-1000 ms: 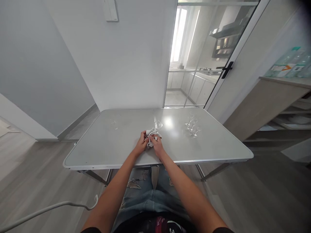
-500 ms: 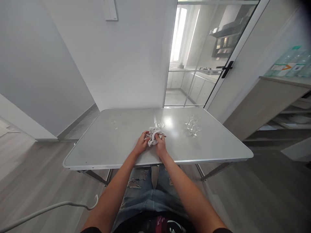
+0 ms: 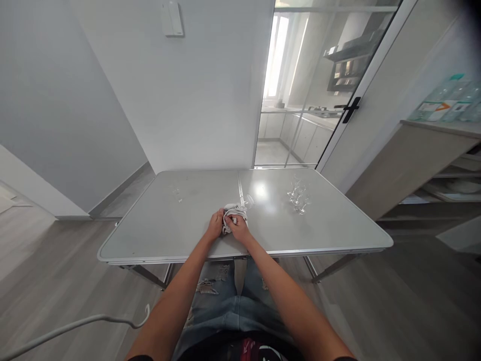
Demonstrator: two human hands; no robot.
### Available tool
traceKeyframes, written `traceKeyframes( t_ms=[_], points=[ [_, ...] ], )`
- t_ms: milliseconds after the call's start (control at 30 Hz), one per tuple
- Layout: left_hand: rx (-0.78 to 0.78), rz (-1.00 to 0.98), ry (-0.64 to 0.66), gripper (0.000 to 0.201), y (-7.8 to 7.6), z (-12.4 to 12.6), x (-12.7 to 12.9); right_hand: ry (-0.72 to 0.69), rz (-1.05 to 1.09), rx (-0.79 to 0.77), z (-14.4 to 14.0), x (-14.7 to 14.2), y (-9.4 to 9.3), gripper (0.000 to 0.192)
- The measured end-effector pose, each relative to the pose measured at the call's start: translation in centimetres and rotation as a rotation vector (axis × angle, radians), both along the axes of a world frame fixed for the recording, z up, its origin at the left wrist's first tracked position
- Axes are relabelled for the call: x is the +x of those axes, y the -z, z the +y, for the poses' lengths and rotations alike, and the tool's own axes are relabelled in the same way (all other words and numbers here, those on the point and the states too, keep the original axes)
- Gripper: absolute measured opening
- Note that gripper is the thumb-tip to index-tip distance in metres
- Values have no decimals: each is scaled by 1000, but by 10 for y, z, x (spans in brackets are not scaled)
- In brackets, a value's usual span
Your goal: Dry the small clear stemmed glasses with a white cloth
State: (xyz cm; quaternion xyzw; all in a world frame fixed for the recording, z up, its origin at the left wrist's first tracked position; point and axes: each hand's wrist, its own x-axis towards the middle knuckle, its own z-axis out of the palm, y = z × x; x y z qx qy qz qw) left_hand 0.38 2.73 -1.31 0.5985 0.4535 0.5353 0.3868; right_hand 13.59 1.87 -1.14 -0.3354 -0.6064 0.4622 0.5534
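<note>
My left hand [image 3: 215,225] and my right hand [image 3: 237,228] meet over the near middle of the tabletop [image 3: 169,225], both closed around a bunched white cloth [image 3: 230,214]. The cloth is soft and crumpled, its folds wrapped about the stem end of a clear glass [image 3: 246,202]. The left fingers curl against the cloth's left side; the right fingers pinch the cloth from below and the right. The bowl of the glass pokes out past the cloth toward the far right, thin, rounded and see-through, tilted rather than upright. Whether its foot touches the tabletop I cannot tell.

The tabletop is a smooth, pale grey slab with rounded corners and a metal rim, split by a straight seam down its middle, and it shines where the light falls. To the right, well apart from my hands, stands a small cluster of glasses [image 3: 297,195], clear and stemmed. To the far left sits another small glass [image 3: 177,191], alone, too faint to make out its shape.
</note>
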Motion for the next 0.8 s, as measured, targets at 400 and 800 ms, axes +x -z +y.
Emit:
traceKeyframes(
  t_ms=[400, 800],
  points=[
    [99, 45, 143, 47, -7, -6, 6, 151, 580, -254, 4, 5, -7, 34],
    [89, 81, 168, 44, -15, -7, 1, 181, 297, -140, 6, 4, -2, 40]
  ],
)
